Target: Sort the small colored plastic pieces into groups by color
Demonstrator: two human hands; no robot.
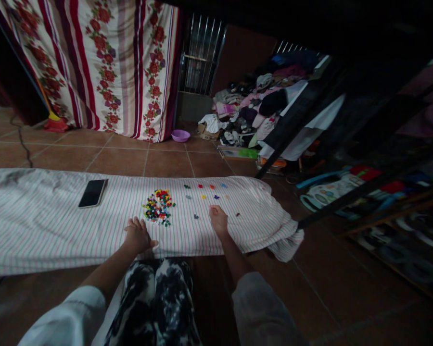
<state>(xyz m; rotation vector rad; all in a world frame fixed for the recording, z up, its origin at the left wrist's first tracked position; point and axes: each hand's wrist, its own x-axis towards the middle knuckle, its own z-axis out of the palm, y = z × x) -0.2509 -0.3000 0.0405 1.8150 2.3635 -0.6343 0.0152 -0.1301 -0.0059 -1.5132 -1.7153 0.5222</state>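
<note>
A heap of small, many-coloured plastic pieces [159, 206] lies on a striped cloth [111, 228]. My left hand [139, 235] rests on the cloth just below and left of this heap, its fingers spread and holding nothing. To the right, tiny single-colour clusters are set apart in rough rows, among them a red cluster [200, 186], a yellow cluster [203, 196], a dark blue cluster [217, 197] and a grey cluster [196, 216]. My right hand [219, 221] is over the cloth between the grey cluster and a dark brownish cluster [238, 215]. Its fingers are pinched together; anything between them is hidden.
A phone [93, 193] lies on the cloth at the left. Beyond the covered surface are a floral curtain [108, 67], a purple basin [181, 136] and a red dustpan [56, 125]. Piled clothes [260, 105] and a dark slanted post [292, 125] stand at the right.
</note>
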